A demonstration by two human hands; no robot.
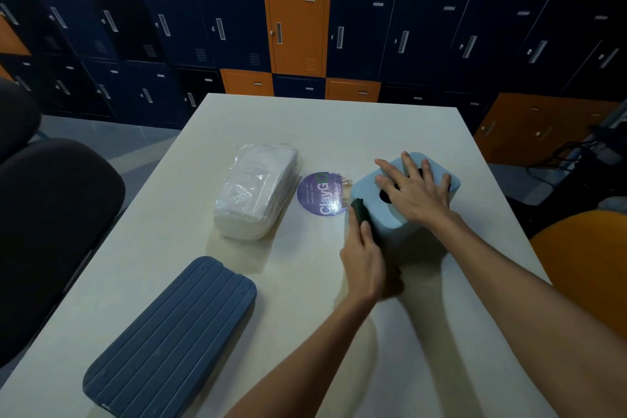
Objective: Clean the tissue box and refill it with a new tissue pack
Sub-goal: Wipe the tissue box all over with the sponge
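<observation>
The light blue tissue box (393, 217) stands on the table at the right, its top face with a dark oval slot turned up. My right hand (415, 192) lies flat on that top with fingers spread. My left hand (363, 258) grips a dark green cloth (363, 210) and presses it against the box's left side. A new tissue pack (256, 193) in clear plastic lies to the left of the box. The box's dark blue ribbed base (173, 336) lies apart near the table's front left.
A round purple sticker (320, 193) lies on the cream table (305, 132) between pack and box. A black chair (51, 214) stands at the left, an orange chair (587, 265) at the right. Lockers line the back wall.
</observation>
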